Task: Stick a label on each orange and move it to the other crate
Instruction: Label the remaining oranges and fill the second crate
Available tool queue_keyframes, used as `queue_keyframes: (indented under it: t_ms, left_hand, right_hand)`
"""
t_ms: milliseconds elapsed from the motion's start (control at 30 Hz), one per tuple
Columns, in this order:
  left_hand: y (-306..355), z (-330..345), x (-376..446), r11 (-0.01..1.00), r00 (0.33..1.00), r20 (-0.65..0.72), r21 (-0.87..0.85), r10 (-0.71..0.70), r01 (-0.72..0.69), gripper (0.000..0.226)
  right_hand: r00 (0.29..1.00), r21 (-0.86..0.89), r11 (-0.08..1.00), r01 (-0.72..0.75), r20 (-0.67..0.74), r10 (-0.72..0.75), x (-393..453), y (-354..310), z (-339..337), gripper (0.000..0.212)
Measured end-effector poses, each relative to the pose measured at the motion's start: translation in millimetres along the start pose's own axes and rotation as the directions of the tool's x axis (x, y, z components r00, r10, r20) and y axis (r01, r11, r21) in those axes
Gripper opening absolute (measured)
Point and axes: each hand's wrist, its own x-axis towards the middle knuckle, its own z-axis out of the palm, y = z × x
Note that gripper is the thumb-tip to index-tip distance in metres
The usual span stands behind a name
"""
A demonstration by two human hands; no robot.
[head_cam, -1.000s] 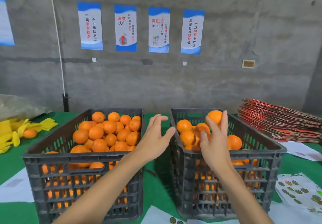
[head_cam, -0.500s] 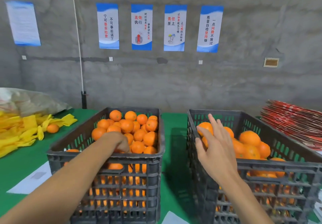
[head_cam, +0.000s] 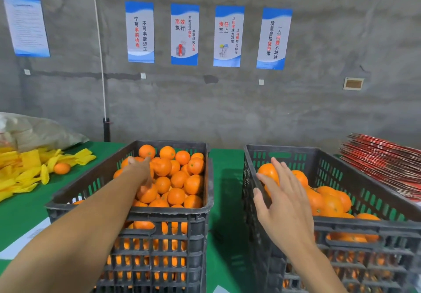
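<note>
Orange fruit (head_cam: 268,171) under right hand (head_cam: 284,203) | left hand (head_cam: 139,169) blurred, maybe touching oranges (head_cam: 175,178)

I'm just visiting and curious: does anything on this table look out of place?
Yes, one thing. A single orange lies loose on the green table among the yellow wrappers, left of the left crate, while all the other oranges sit inside the two crates. Nothing looks spilled or damaged.

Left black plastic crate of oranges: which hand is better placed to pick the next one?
Left hand: it reaches down among the round oranges there. Right hand hovers open over the right black crate.
</note>
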Motion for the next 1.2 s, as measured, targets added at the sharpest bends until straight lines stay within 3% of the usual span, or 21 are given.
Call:
queue_keyframes:
  t_ms: [233, 400, 500, 567, 667, 800, 867, 967, 1100, 1200]
  left_hand:
    - [-9, -1, 21, 0.970, 0.988, -0.041, -0.186, 0.149, -0.154, 0.094]
    - [-3, -2, 12, 0.982, 0.979, -0.129, -0.080, 0.161, -0.172, 0.100]
    - [9, -19, -10, 0.947, 0.938, -0.262, -0.164, 0.227, -0.275, 0.076]
    - [20, -34, -32, 0.863, 0.868, -0.415, -0.293, 0.272, -0.411, 0.069]
    - [39, -46, -86, 0.625, 0.715, -0.630, -0.435, 0.303, -0.648, 0.066]
    - [61, -27, -170, 0.340, 0.377, -0.850, -0.254, 0.369, -0.906, 0.067]
    - [73, -8, -203, 0.236, 0.303, -0.873, -0.224, 0.383, -0.945, 0.066]
    - [87, 28, -230, 0.168, 0.310, -0.859, -0.263, 0.408, -0.950, 0.070]
    - [95, 77, -237, 0.223, 0.525, -0.717, -0.480, 0.458, -0.849, 0.082]
    - [105, 118, -236, 0.254, 0.617, -0.607, -0.578, 0.500, -0.775, 0.079]
  right_hand:
    - [0.999, -0.097, 0.995, 0.017, -0.033, -0.021, 0, 0, 6, 0.037]
    - [0.995, -0.111, 0.993, 0.038, -0.091, -0.049, -1, 3, 11, 0.035]
    - [0.993, -0.109, 0.993, 0.043, -0.101, -0.054, -1, 3, 11, 0.035]
    - [0.992, -0.088, 0.995, 0.052, -0.111, -0.061, 0, 1, 10, 0.035]
    - [0.983, -0.005, 0.993, 0.118, -0.140, -0.118, -2, -3, 4, 0.037]
    - [0.969, 0.442, 0.874, 0.204, -0.217, -0.117, -20, -25, -2, 0.046]
    - [0.968, 0.563, 0.805, 0.187, -0.245, -0.054, -32, -36, -3, 0.051]
    - [0.981, 0.700, 0.705, 0.112, -0.193, 0.036, -51, -36, -2, 0.061]
    - [0.997, 0.751, 0.660, -0.010, -0.039, 0.059, -83, -17, 15, 0.064]
    - [0.996, 0.722, 0.686, -0.088, 0.061, 0.064, -109, -3, 36, 0.063]
